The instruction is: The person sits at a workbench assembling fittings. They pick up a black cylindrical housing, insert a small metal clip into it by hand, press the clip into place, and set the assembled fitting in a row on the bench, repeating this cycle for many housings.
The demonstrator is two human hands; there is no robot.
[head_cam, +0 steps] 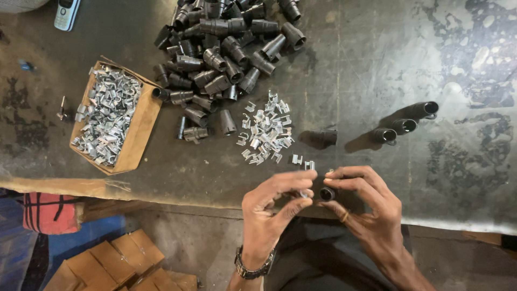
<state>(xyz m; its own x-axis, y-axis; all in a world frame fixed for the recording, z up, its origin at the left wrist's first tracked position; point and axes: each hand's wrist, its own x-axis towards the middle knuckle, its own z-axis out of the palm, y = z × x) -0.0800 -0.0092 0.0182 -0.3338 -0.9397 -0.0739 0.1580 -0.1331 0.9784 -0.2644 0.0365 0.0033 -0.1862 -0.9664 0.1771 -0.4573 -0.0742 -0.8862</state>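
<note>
At the lower middle of the frame, just over the near edge of the desk [377, 81], a short black tube [327, 193] is gripped in the fingers of the right hand [366, 207], its open end turned up toward the camera so that the bore can be seen. A small silver metal clip [307, 178] is pinched between thumb and fingers of the left hand [272, 207], held right against the tube's side, apparently so the two can be brought together. The tube looks dark, round and hollow, matt, with a slightly thicker rim.

Just beyond the hands, a loose heap of clips [266, 132] is laid within easy reach. To the right of it, four black tubes [401, 125] are set apart from the rest, seemingly kept separate as a group of their own. At the upper middle, a large pile of black tubes [221, 59] is spread. At the left, a cardboard box [141, 126] full of clips is placed, with a phone [66, 13] at the upper left corner.
</note>
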